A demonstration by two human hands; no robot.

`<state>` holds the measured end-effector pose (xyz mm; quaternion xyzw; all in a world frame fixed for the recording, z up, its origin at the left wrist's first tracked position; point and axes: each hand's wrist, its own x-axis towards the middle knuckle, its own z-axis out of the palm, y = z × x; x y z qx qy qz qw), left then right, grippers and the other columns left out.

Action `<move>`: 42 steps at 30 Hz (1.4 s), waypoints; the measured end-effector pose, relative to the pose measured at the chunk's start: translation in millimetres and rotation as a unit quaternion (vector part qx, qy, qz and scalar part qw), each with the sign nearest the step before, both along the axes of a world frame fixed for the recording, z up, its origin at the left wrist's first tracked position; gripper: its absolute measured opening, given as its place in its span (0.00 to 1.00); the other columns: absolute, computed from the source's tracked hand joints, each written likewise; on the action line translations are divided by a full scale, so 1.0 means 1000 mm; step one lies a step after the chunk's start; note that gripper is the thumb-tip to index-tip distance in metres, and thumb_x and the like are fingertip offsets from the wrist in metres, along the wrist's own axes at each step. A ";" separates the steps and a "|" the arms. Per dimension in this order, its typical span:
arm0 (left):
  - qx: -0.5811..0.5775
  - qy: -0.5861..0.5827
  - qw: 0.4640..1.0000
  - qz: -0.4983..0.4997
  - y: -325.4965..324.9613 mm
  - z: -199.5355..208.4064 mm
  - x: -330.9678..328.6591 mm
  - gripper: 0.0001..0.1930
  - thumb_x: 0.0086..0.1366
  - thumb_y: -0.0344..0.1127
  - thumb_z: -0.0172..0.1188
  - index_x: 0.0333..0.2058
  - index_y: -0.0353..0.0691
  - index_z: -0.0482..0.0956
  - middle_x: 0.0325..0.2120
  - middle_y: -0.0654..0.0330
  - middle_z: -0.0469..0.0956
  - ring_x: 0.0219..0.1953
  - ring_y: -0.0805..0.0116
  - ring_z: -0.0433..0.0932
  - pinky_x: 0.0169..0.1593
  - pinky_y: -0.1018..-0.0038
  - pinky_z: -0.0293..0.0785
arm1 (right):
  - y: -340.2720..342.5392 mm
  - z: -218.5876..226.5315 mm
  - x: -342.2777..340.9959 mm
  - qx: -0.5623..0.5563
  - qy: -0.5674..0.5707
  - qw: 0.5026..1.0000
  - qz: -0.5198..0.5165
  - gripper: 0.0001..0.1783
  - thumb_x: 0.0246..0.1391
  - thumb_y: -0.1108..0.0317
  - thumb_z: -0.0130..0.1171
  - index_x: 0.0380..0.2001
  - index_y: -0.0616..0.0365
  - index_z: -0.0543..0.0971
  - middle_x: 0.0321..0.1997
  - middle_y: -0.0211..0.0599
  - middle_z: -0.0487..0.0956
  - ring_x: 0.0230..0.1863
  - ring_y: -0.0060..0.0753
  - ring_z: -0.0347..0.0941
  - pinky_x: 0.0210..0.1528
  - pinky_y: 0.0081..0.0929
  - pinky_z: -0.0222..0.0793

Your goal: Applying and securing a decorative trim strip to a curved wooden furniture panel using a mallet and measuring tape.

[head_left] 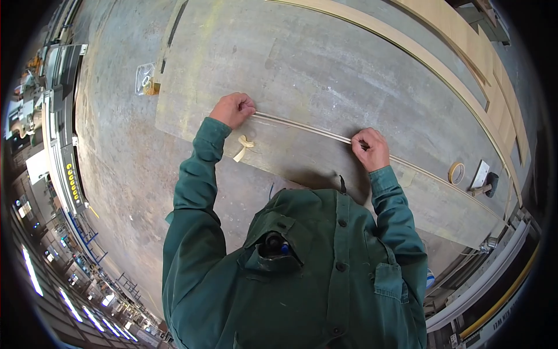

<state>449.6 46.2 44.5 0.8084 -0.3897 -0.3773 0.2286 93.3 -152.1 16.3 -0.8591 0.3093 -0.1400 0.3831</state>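
A pair of thin, pale wooden strips (302, 127) runs side by side across the worktable, slanting down toward the right. My left hand (233, 110) is closed at their left end, fingertips pinched together on it. Farther along, my right hand (373, 151) grips the same strips with curled fingers. Something dark shows between those fingers, too small to make out. Beyond my right hand the strips carry on toward the right end of the table. A crumpled, curled piece of pale tape (244, 148) lies just below my left hand.
The grey worktable (325, 75) bears a tape roll (456, 173), a white rectangular piece (480, 174) and a dark-headed hammer (491, 184) at right. Long curved wooden panels (459, 35) lie at the far right. A clear plastic bag (144, 78) sits off the left edge.
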 end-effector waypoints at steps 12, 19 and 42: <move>-0.019 -0.023 0.999 -0.028 0.004 -0.007 -0.001 0.05 0.58 0.29 0.64 0.33 0.37 0.82 0.27 0.57 0.77 0.29 0.67 0.76 0.37 0.72 0.74 | 0.005 0.000 0.012 -0.001 -0.001 1.000 0.007 0.03 0.42 0.74 0.63 0.22 0.55 0.78 0.28 0.34 0.77 0.33 0.43 0.74 0.37 0.36 0.68; -0.032 -0.031 0.998 -0.038 0.006 -0.008 0.000 0.05 0.59 0.30 0.64 0.33 0.37 0.81 0.27 0.57 0.77 0.30 0.66 0.76 0.37 0.72 0.74 | 0.008 0.001 0.016 -0.006 0.000 1.000 0.004 0.03 0.42 0.74 0.63 0.23 0.55 0.78 0.28 0.33 0.77 0.33 0.43 0.74 0.37 0.36 0.68; -0.096 -0.048 0.989 -0.100 0.020 -0.025 0.004 0.04 0.62 0.32 0.60 0.34 0.39 0.77 0.32 0.52 0.74 0.37 0.50 0.75 0.42 0.63 0.72 | 0.035 -0.001 0.094 -0.060 -0.037 0.992 0.100 0.03 0.42 0.74 0.63 0.22 0.54 0.78 0.28 0.31 0.76 0.33 0.40 0.73 0.37 0.35 0.67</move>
